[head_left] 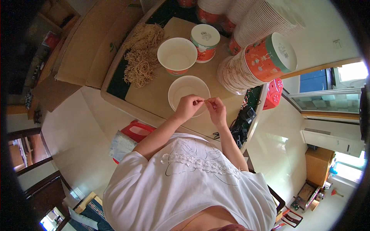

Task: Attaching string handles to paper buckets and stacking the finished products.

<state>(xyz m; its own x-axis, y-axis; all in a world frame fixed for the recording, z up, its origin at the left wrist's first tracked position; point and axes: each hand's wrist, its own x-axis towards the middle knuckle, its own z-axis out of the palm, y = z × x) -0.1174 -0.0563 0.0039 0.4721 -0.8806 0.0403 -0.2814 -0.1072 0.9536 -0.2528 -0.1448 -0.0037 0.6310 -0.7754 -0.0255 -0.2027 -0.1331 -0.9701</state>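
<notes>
Bowl (189,89), white and empty, sits on the worktop (154,94) right under both hands. Left hand (187,107) and right hand (216,110) meet above its near rim, each grip pinched on something too small to make out. Beyond stand another bowl (177,55), a lidded cup (205,42), dry noodles (142,54) and stacked cups (258,59).

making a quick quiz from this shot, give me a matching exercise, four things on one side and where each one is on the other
Things:
1. dried noodle pile
2. empty white bowl
3. sideways cup stack
4. red basket

Places:
A. lying at the table's right side
B. under both hands, left hand and right hand
C. off the table's right edge, lower down
D. at the table's left side

Pairs: 1-D, 2-B, 3-A, 4-C
</notes>
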